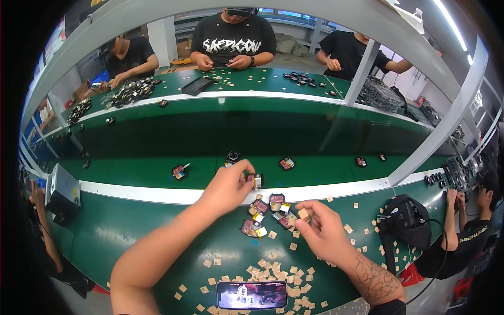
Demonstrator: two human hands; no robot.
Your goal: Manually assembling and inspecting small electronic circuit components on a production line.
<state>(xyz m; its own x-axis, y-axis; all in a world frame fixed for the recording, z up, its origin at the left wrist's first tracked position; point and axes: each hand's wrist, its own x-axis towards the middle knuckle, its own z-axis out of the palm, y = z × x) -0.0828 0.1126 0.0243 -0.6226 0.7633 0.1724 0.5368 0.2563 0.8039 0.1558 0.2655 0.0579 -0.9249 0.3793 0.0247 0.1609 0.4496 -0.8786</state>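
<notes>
My left hand (231,184) reaches over the white rail, its fingers pinched at the edge of a small black electronic device (258,181) with a pale part on it. In my right hand (323,231), thumb and fingers close on a small tan square piece (303,214). Between my hands, on the green table, lies a group of opened black devices (254,228) with red circuit boards and silver and yellow parts. Many loose tan squares (270,270) are spread in front of me, around a phone (252,295) with a lit screen.
Beyond the white rail (142,192), a green conveyor belt (205,170) carries more devices (287,163). A black bag (407,223) lies to the right, and a dark box (63,194) stands at the left. Several people work around; one sits opposite (233,39). Slanted white posts (433,131) frame the bench.
</notes>
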